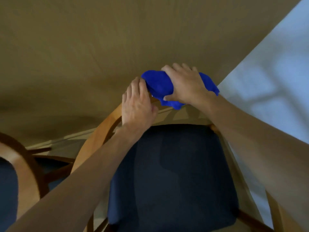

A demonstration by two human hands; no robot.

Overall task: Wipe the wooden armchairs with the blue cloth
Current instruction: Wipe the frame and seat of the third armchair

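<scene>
Gripping the blue cloth (pixel 158 86), right hand (pixel 185 84) presses armchair (pixel 100 131).

Head-camera view of the person's two forearms and hands. The left hand (pixel 138 104) and the right hand (pixel 184 84) are both bare: no gloves, rings or bracelets show on the visible surfaces. Both wrists are uncovered, with no watch or band. The left forearm (pixel 80 173) enters from the lower left corner and the right forearm (pixel 254 131) from the right edge; each is bare along its whole visible length, and no sleeve or cuff comes into view. Knuckles and tendon ridges stand out on the backs of the hands. Fine detail such as the nails is too blurred to make out.
</scene>
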